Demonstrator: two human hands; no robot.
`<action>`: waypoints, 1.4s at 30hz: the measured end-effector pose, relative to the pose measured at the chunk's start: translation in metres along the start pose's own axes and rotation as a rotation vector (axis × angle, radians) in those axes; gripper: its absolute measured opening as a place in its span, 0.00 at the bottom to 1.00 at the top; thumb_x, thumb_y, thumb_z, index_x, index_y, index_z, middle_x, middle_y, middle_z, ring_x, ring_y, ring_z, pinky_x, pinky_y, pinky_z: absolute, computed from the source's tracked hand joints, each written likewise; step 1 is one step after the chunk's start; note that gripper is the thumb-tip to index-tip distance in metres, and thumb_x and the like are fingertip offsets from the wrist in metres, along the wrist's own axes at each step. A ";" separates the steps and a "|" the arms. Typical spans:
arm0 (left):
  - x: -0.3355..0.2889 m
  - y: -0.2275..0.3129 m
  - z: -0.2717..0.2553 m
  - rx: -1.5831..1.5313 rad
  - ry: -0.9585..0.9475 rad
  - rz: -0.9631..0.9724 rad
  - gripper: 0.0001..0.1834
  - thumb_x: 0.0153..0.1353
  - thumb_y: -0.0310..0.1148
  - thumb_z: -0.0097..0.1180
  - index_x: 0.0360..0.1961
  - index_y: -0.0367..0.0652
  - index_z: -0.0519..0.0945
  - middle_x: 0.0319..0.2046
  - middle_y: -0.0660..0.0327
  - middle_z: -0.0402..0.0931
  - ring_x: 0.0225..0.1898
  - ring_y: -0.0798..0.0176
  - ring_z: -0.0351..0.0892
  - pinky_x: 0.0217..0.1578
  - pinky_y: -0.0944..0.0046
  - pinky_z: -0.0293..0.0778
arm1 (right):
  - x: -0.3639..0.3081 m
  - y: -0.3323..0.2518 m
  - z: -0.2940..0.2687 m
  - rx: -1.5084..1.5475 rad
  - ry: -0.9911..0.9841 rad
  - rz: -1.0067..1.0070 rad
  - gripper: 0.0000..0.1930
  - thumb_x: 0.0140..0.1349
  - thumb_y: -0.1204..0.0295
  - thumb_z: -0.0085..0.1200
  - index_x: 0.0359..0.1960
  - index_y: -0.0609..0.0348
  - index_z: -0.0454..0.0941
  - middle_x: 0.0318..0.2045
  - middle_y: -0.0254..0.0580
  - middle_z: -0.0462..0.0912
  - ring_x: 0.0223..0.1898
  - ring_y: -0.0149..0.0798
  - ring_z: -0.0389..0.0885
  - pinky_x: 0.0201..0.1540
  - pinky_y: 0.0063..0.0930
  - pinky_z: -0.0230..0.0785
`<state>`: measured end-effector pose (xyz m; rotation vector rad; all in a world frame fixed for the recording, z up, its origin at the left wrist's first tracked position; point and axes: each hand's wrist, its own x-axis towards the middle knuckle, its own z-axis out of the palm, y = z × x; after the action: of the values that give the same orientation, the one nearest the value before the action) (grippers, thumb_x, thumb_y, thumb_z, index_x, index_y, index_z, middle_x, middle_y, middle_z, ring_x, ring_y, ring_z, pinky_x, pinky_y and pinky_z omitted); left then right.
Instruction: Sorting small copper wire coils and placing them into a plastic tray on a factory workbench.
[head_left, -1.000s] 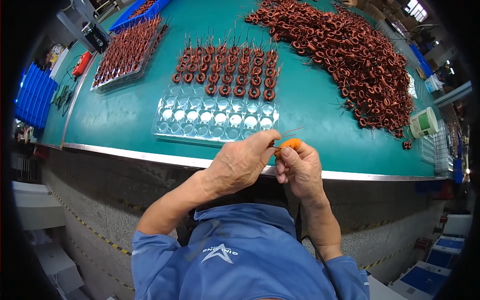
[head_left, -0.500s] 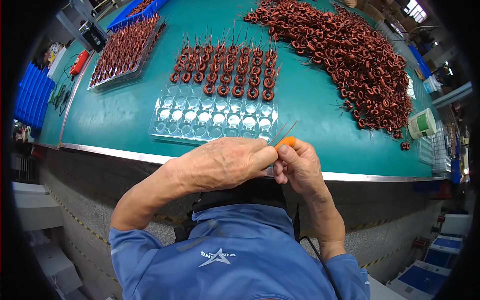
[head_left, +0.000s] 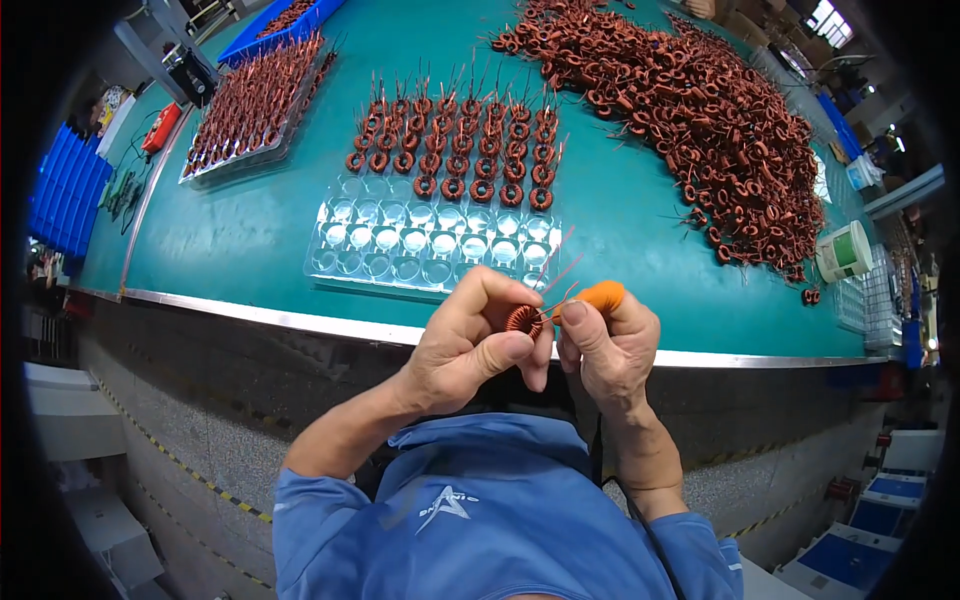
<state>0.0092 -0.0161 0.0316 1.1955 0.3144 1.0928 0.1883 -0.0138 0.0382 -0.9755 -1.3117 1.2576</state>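
My left hand (head_left: 462, 348) is closed on a copper-wound ring coil (head_left: 522, 319), pinched between thumb and fingers just over the table's front edge. Thin wire leads stick out from the coil toward the upper right. At its right side, my right hand (head_left: 615, 350) pinches thumb to index finger, seemingly on one wire lead of the same coil. An orange finger cover (head_left: 603, 294) wraps that index finger. Beyond my hands lies a clear plastic tray (head_left: 328, 262) with round pockets; several rows of coils (head_left: 458, 165) stand in its far part, leads upward, while the near pockets hold none.
A large heap of loose coils (head_left: 700, 120) covers the right of the green table (head_left: 240, 240). Another filled tray (head_left: 235, 150) and a blue bin (head_left: 262, 40) stand at the left. A white tub (head_left: 845, 250) lies near the right edge, beside a red power strip's opposite side.
My left hand has turned and opened to view, so the coil it holds now shows. My right hand has shifted slightly right and down. The trays appear unmoved apart from a slight view shift.
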 end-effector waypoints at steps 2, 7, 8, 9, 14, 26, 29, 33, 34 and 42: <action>-0.003 -0.002 0.003 -0.158 0.090 -0.056 0.17 0.68 0.33 0.46 0.54 0.39 0.60 0.34 0.55 0.71 0.31 0.65 0.75 0.35 0.67 0.73 | 0.002 0.002 0.002 0.081 -0.021 0.040 0.11 0.62 0.67 0.58 0.30 0.64 0.78 0.17 0.33 0.79 0.18 0.21 0.72 0.19 0.16 0.63; 0.000 0.003 0.002 0.092 0.203 -0.181 0.25 0.69 0.33 0.43 0.62 0.37 0.52 0.32 0.56 0.71 0.30 0.66 0.73 0.35 0.68 0.72 | 0.009 0.013 0.001 -0.024 0.003 -0.074 0.11 0.60 0.68 0.61 0.38 0.64 0.78 0.23 0.34 0.82 0.20 0.22 0.74 0.23 0.15 0.66; 0.000 0.002 0.000 0.148 0.196 -0.225 0.23 0.69 0.33 0.42 0.61 0.36 0.55 0.31 0.58 0.71 0.29 0.68 0.72 0.34 0.69 0.71 | 0.009 0.015 0.001 -0.069 -0.008 -0.103 0.11 0.59 0.69 0.61 0.39 0.63 0.79 0.24 0.34 0.82 0.21 0.22 0.74 0.24 0.16 0.67; 0.000 0.001 -0.002 0.204 0.189 -0.269 0.21 0.69 0.33 0.42 0.59 0.36 0.57 0.29 0.60 0.70 0.28 0.70 0.70 0.34 0.69 0.70 | 0.009 0.015 0.002 -0.068 -0.010 -0.104 0.11 0.59 0.69 0.61 0.39 0.63 0.79 0.24 0.34 0.82 0.21 0.22 0.74 0.24 0.16 0.67; 0.000 -0.009 0.003 0.277 0.247 -0.230 0.15 0.70 0.36 0.42 0.50 0.34 0.67 0.21 0.66 0.68 0.21 0.75 0.66 0.23 0.72 0.65 | 0.011 0.008 0.004 -0.015 -0.054 -0.099 0.10 0.59 0.70 0.61 0.39 0.63 0.79 0.24 0.35 0.83 0.23 0.23 0.77 0.26 0.17 0.69; 0.000 -0.019 0.006 0.194 0.369 -0.235 0.13 0.69 0.34 0.44 0.46 0.35 0.70 0.20 0.66 0.67 0.20 0.75 0.65 0.22 0.74 0.64 | 0.012 0.014 0.005 -0.195 -0.015 -0.105 0.11 0.58 0.71 0.62 0.40 0.63 0.77 0.26 0.38 0.84 0.27 0.28 0.82 0.31 0.20 0.73; -0.001 -0.021 0.006 0.152 0.383 -0.221 0.12 0.69 0.34 0.43 0.45 0.35 0.70 0.19 0.66 0.67 0.20 0.75 0.65 0.21 0.74 0.63 | 0.012 0.025 0.006 -0.388 0.041 -0.329 0.12 0.57 0.73 0.62 0.41 0.64 0.77 0.25 0.38 0.83 0.25 0.27 0.81 0.29 0.20 0.72; -0.001 -0.024 0.003 0.115 0.387 -0.179 0.13 0.69 0.34 0.42 0.45 0.34 0.70 0.19 0.66 0.67 0.19 0.75 0.65 0.21 0.74 0.62 | 0.003 0.027 0.001 -0.015 0.204 -0.218 0.16 0.58 0.75 0.61 0.46 0.65 0.74 0.24 0.36 0.80 0.22 0.25 0.75 0.26 0.18 0.69; -0.002 -0.023 0.002 0.113 0.389 -0.179 0.13 0.69 0.34 0.42 0.45 0.34 0.70 0.19 0.66 0.67 0.19 0.75 0.65 0.21 0.74 0.62 | 0.003 0.024 -0.001 0.021 0.232 -0.202 0.16 0.58 0.75 0.61 0.47 0.65 0.74 0.25 0.37 0.80 0.22 0.25 0.75 0.25 0.17 0.68; -0.007 -0.019 -0.003 0.226 0.362 -0.152 0.12 0.68 0.32 0.43 0.45 0.33 0.71 0.16 0.66 0.66 0.17 0.75 0.63 0.19 0.73 0.61 | 0.007 0.013 -0.003 -0.317 -0.052 -0.199 0.19 0.56 0.76 0.63 0.50 0.64 0.75 0.24 0.35 0.81 0.23 0.24 0.78 0.27 0.18 0.71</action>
<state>0.0137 -0.0192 0.0119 1.1460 0.8135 1.1588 0.1890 -0.0049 0.0262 -1.0061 -1.6403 0.9458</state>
